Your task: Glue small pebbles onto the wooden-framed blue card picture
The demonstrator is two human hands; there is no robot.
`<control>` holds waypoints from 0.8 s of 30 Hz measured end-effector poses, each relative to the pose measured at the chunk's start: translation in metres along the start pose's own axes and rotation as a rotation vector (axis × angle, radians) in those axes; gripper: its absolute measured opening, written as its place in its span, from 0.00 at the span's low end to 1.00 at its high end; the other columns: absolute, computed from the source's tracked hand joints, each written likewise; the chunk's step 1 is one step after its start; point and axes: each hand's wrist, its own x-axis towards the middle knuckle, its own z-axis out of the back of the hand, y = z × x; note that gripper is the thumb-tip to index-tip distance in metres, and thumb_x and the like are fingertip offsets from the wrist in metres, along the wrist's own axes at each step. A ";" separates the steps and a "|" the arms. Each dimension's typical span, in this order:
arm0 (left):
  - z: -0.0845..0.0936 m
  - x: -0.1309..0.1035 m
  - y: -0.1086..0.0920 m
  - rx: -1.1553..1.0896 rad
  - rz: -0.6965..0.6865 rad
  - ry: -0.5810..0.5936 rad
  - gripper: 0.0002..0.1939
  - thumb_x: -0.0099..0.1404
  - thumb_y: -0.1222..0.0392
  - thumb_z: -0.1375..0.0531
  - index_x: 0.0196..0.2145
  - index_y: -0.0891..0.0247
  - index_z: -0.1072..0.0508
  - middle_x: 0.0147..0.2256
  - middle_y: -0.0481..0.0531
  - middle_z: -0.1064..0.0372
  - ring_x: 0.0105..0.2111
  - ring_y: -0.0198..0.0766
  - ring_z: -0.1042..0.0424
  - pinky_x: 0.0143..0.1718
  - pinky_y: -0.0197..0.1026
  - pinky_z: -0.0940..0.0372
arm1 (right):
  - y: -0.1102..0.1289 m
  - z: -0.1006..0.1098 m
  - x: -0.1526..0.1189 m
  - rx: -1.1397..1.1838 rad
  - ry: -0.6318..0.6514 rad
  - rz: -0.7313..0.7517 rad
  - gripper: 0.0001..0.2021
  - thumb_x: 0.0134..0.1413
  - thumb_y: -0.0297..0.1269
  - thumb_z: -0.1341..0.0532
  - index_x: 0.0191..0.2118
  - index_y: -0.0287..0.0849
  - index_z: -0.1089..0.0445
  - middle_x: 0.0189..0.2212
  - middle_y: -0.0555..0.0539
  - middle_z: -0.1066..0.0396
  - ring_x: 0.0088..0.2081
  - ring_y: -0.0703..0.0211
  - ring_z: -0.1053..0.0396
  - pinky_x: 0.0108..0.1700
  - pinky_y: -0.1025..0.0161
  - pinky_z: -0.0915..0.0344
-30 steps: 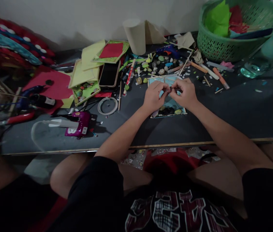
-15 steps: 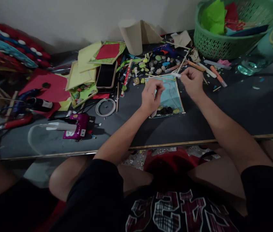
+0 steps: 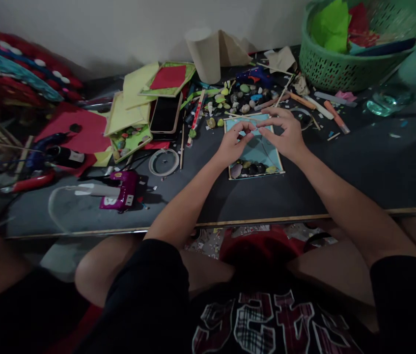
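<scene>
A light-blue picture panel (image 3: pixel 266 151) with thin wooden edging lies flat on the table under my hands. Along its near side sits a row of dark and pale pebbles (image 3: pixel 253 169). Over its left part, my left hand (image 3: pixel 233 143) is closed in a pinch, thumb against forefinger. My right hand (image 3: pixel 284 132) meets it from the right, thumb and forefinger pinched at the left fingertips and its other fingers stretched out. Whatever lies between the fingertips is too small to make out. A clear ring, like a tape roll (image 3: pixel 303 119), lies just behind my right hand.
Loose pebbles (image 3: pixel 244 98) and sticks crowd the area behind the panel. A green basket (image 3: pixel 336 69) and a bottle (image 3: pixel 395 93) stand at the back right. To the left lie a phone (image 3: pixel 165 114), a tape roll (image 3: pixel 164 162) and a purple glue gun (image 3: pixel 124 191).
My right hand has moved left and down from the panel's upper right corner, where it held a small white strip, to my left fingertips. The tape-like ring now shows behind it.
</scene>
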 end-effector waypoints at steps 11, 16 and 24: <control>0.014 0.005 0.008 0.120 0.019 -0.103 0.27 0.68 0.33 0.48 0.52 0.54 0.30 0.47 0.55 0.30 0.45 0.40 0.28 0.42 0.40 0.32 | 0.003 -0.001 0.002 0.059 -0.059 0.032 0.18 0.59 0.56 0.41 0.31 0.47 0.30 0.44 0.44 0.27 0.51 0.47 0.30 0.61 0.42 0.36; 0.065 0.007 0.046 0.458 0.128 -0.300 0.29 0.63 0.41 0.38 0.58 0.52 0.34 0.54 0.58 0.32 0.58 0.52 0.36 0.65 0.57 0.44 | -0.011 0.001 0.002 0.047 -0.111 -0.009 0.15 0.59 0.53 0.41 0.32 0.48 0.31 0.44 0.44 0.27 0.51 0.48 0.31 0.59 0.42 0.35; 0.082 0.005 0.068 0.513 0.237 -0.212 0.25 0.55 0.53 0.31 0.50 0.59 0.27 0.46 0.60 0.27 0.47 0.53 0.28 0.61 0.61 0.40 | -0.007 0.003 -0.001 -0.074 -0.036 -0.065 0.07 0.56 0.45 0.39 0.34 0.49 0.29 0.46 0.44 0.27 0.52 0.45 0.31 0.58 0.39 0.35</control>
